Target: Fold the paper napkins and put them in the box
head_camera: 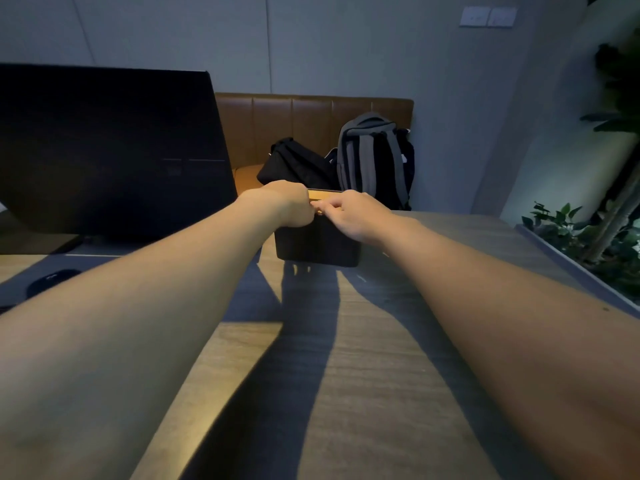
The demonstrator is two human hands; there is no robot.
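Two bare forearms reach forward over one wooden table (346,375), and the hands meet at the top rim of one dark box (318,244) standing upright near the table's far edge. One left hand (287,204) is curled, knuckles up, at the box's left top corner; whether its fingers close on anything cannot be told. One right hand (353,216) has its fingertips drawn together in a pinch at the rim, beside the left hand; what they pinch is too small and dim to identify. No napkin can be made out with certainty — only a warm yellowish strip (323,194) shows along the far top edge of the box. The box itself is black or near-black, plain-sided, with rounded lower corners, and carries no legible marking. One large dark monitor (110,150) stands at the left, screen off. Two bags sit on a brown padded bench (311,119) beyond the table: one black bag (291,164) and one grey-strapped backpack (374,157). Two wall switch plates (488,16) are at upper right — lettering unreadable. One planter with green foliage (588,237) borders the right edge.
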